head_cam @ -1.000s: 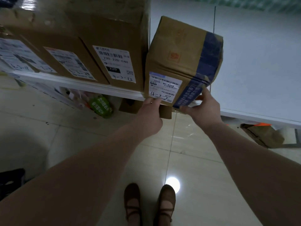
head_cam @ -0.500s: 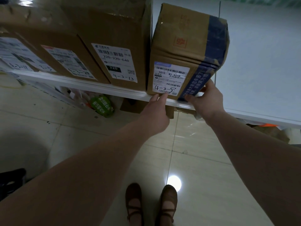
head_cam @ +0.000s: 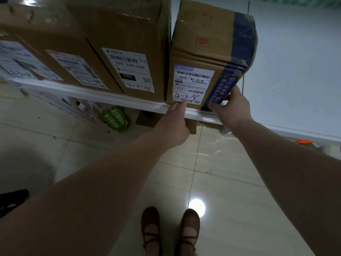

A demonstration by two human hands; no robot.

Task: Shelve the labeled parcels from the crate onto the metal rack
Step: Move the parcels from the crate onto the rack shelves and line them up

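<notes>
The person is seating the parcel (head_cam: 206, 52) marked 4-3-9 on the rack shelf (head_cam: 110, 97), just beside the 4-3-13 box (head_cam: 129, 43). The left hand (head_cam: 175, 121) is pressing its lower front with straight fingers (head_cam: 181, 106). The right hand (head_cam: 233, 108) is pinching the corner farthest from that box. Next, likely: squaring it up, then letting go.

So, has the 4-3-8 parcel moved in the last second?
Yes. The 4-3-8 parcel has swung upright and further onto the shelf edge, closing up beside the 4-3-13 box.
</notes>
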